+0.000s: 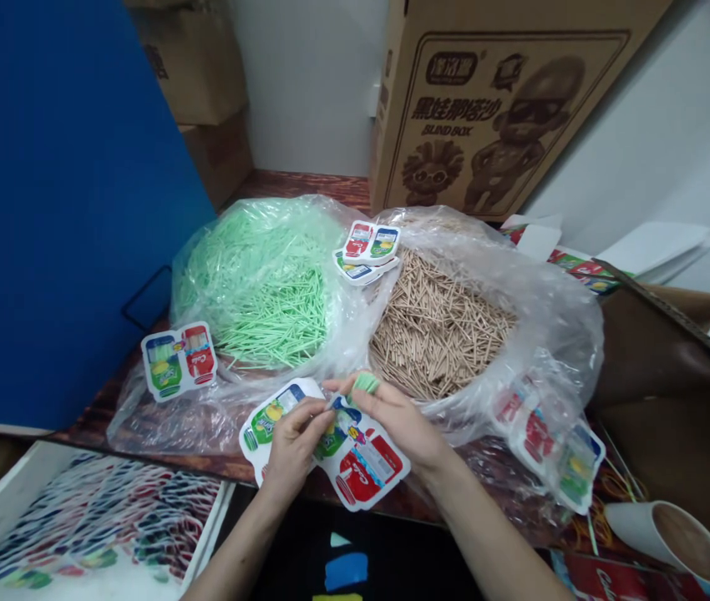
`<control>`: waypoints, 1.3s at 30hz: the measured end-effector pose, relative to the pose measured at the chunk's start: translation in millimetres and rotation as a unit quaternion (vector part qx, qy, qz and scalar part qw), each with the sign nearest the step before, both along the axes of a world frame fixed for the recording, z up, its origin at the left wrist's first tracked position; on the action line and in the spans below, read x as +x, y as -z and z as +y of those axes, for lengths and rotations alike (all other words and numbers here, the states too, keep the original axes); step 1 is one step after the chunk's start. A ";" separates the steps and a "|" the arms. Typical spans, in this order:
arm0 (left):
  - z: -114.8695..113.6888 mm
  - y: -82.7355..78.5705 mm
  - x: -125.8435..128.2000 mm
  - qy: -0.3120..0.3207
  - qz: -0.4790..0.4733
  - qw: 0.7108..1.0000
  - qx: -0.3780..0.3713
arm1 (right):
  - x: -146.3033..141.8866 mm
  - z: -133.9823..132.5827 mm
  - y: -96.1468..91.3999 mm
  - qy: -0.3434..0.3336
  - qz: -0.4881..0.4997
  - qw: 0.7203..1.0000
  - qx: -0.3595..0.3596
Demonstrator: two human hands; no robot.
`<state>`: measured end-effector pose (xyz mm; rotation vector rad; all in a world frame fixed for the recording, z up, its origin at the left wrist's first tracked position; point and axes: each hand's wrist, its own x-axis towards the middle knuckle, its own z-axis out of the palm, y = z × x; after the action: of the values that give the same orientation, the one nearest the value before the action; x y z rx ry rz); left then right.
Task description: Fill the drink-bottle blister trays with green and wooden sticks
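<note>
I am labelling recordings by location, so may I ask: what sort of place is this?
Probably a small packing or assembly workspace: bulk heaps of green sticks and brown sticks, several matching printed cards, and a loaded white bin suggest it.

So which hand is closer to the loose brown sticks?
The right. The right hand is just in front of the brown sticks, its fingers around some green sticks. The left hand is farther off to the left, at the printed cards.
</note>
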<state>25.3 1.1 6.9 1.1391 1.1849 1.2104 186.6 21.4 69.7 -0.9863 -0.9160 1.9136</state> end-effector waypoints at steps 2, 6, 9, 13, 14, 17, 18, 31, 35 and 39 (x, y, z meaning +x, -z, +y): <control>2.5 2.2 0.2 -0.005 -0.005 1.000 0.017 | 9.1 -1.2 -7.9 -0.033 -0.114 0.990 0.074; 7.4 8.4 3.3 -0.030 -0.046 0.998 0.021 | 18.6 -4.4 -19.2 0.015 -0.301 0.933 0.197; 8.5 12.7 7.6 -0.048 -0.086 0.995 0.005 | 14.9 -7.7 -17.3 0.026 -0.365 0.881 0.301; 7.3 15.2 10.8 -0.053 -0.125 0.990 -0.045 | 8.2 -10.0 -10.0 0.077 -0.405 0.831 0.373; 7.1 15.0 11.2 -0.052 -0.137 0.988 -0.056 | 7.4 -9.8 -9.3 0.083 -0.404 0.827 0.381; 7.5 13.6 13.5 -0.048 -0.172 0.981 -0.071 | 7.4 -7.1 -11.0 0.044 -0.400 0.820 0.406; 7.9 13.2 14.8 -0.047 -0.181 0.980 -0.075 | 8.2 -5.8 -12.4 0.020 -0.400 0.818 0.412; 15.0 -13.4 -4.2 0.280 -0.039 0.949 -0.136 | 33.1 -10.1 -14.0 0.055 -0.452 0.811 0.367; 15.8 -14.7 -7.0 0.260 0.062 0.960 -0.081 | 38.5 -13.3 -15.2 0.070 -0.440 0.835 0.322; 16.4 -20.1 -11.4 0.263 0.081 0.960 -0.054 | 44.4 -20.1 -7.9 0.060 -0.438 0.840 0.315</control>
<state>13.9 17.5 26.9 1.3782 0.9647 0.6489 231.0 1.4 77.6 -1.4442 -1.7920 0.8500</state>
